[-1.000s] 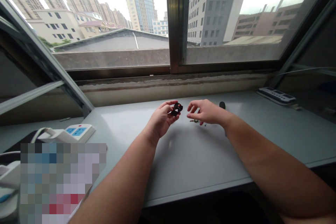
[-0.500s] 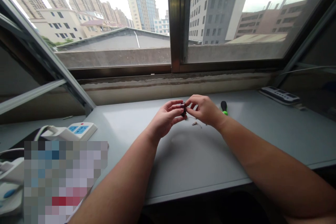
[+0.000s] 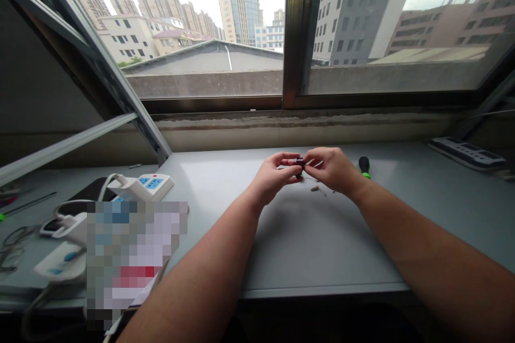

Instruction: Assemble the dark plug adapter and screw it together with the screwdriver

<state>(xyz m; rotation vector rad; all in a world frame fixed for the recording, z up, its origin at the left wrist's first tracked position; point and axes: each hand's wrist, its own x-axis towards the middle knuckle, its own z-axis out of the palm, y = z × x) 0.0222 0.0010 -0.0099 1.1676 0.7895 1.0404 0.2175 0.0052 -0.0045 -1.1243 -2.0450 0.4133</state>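
Note:
A small dark part (image 3: pixel 299 162) is held up just above the grey table, between the fingertips of both hands. My left hand (image 3: pixel 269 179) grips it from the left, thumb and fingers closed around it. From the other side, my right hand (image 3: pixel 333 170) pinches at its right edge. What exactly the part is cannot be made out, since fingers cover much of it. Below the hands, a tiny brownish piece with a thin wire (image 3: pixel 315 188) lies on the table. Beyond my right wrist is a black and green tool handle (image 3: pixel 364 165).
White power strips (image 3: pixel 159 185) with plugs and cables stand at the left, beside a blurred-out item (image 3: pixel 137 257). Another power strip (image 3: pixel 466 153) lies at the far right. A metal frame bar (image 3: pixel 72 144) slants across the left, and a window ledge (image 3: pixel 225 136) runs behind the grey table (image 3: pixel 322 257).
The view has turned left, so everything sits further right and more of the left side shows. Both hands stay together on the dark part, with little other visible movement.

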